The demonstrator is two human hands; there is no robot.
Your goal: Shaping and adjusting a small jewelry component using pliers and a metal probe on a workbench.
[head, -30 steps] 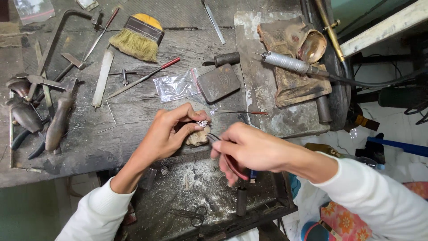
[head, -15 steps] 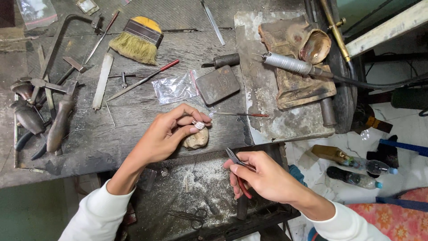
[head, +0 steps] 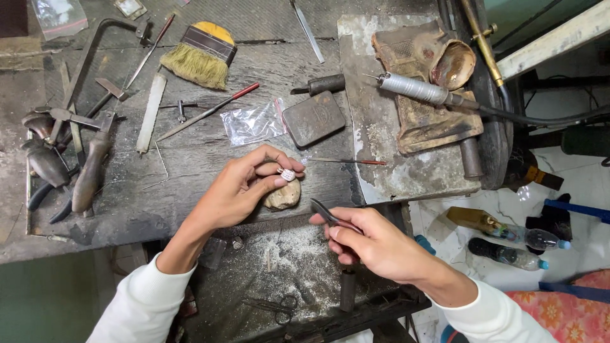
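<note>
Soft, even daylight fills the scene, brightest at the right over the pale floor [head: 591, 184]. The dark workbench [head: 190, 165] soaks up light and shows only faint, short shadows under the tools. A mild sheen sits on the plastic bag [head: 253, 122]. Focus is sharp throughout; edges bow slightly from the wide lens.

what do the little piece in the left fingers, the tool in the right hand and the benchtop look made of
Small piece pinched in the left hand: pale, shiny, likely silvery metal, though too small to be sure.
Tool in the right hand: dark, dull metal with slim tapered tips.
Benchtop: grey, worn wood, showing grain lines and scratches.
</note>
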